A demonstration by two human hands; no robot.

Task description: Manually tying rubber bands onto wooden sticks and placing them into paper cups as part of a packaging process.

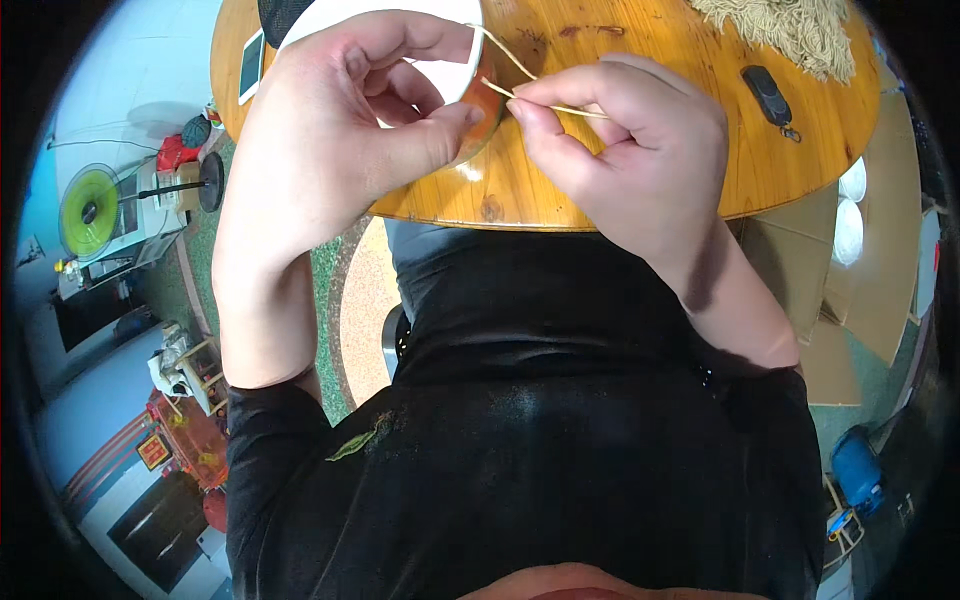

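My left hand (320, 130) curls around the near edge of a white round thing (473, 60) with a thin rim, fingers bent and thumb stretched out below. Much of that white thing lies behind the hand, so its full shape is hidden. A thin cream cord (510, 52) runs from the rim at my left fingertips toward the right. My right hand (640, 135) is closed, pinching the cord between thumb and index finger. One stretch of the cord sticks out left of the pinch, toward the rim. Both hands are above the near part of the round wooden table (560, 200).
A bundle of cream cords (790, 35) lies at the table's far right, with a black key fob (767, 95) nearer. At the far left are a phone (252, 68) and a black mesh thing (284, 15). A green fan (90, 210) stands left; cardboard (870, 270) lies right.
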